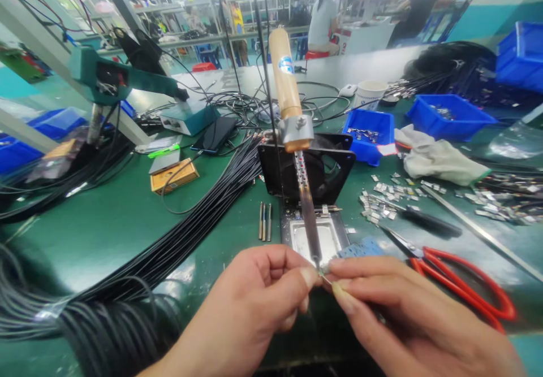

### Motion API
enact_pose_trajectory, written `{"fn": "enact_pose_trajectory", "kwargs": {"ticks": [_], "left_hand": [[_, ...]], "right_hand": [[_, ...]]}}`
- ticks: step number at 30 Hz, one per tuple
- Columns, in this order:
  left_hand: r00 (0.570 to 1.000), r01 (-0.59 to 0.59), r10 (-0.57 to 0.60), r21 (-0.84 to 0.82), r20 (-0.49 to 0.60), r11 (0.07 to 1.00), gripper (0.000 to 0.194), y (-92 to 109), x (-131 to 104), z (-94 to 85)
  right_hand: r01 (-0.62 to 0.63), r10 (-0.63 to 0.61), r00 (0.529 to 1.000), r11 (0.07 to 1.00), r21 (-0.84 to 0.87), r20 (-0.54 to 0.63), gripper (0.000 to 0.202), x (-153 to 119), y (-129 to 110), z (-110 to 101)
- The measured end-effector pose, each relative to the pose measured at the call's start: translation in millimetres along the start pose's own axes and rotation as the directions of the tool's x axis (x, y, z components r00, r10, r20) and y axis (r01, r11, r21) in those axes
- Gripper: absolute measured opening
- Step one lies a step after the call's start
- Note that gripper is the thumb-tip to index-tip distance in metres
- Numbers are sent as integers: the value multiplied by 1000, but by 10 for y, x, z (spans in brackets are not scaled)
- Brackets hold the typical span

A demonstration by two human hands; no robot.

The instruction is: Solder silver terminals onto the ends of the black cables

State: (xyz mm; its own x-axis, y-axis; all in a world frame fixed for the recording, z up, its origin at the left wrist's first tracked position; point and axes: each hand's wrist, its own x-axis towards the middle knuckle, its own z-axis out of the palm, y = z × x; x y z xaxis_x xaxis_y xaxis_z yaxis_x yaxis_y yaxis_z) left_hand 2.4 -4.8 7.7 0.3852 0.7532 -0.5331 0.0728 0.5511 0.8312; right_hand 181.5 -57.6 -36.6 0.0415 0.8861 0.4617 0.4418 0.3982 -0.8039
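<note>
A soldering iron (282, 77) with a wooden handle is clamped upright at a tilt, its tip pointing down between my hands. My left hand (271, 295) pinches thumb and forefinger together right beside the tip; what they hold is too small and covered to make out. From the other side, my right hand (394, 300) pinches a thin wire (326, 280) that reaches toward the tip. Behind the fingers lies a shallow metal tray (299, 235), with a blue sponge (362, 248) at its right. A black fan (335, 165) stands behind the iron.
Red-handled scissors (470, 278), a black-handled tool (430, 221) and scattered metal connectors (377, 210) lie at right. Blue bins (449, 117) and a white glove (445, 162) sit beyond. Black cables (203, 213) spread across the left. A person (323, 24) sits in the background.
</note>
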Motion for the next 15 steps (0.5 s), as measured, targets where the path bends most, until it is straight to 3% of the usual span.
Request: {"fn": "enact_pose_trajectory", "kwargs": {"ticks": [15], "left_hand": [[1000, -17, 17, 5, -7, 1000, 27, 12, 7, 15]], "right_hand": [[23, -22, 998, 1000, -11, 59, 16, 48, 6, -29]]}}
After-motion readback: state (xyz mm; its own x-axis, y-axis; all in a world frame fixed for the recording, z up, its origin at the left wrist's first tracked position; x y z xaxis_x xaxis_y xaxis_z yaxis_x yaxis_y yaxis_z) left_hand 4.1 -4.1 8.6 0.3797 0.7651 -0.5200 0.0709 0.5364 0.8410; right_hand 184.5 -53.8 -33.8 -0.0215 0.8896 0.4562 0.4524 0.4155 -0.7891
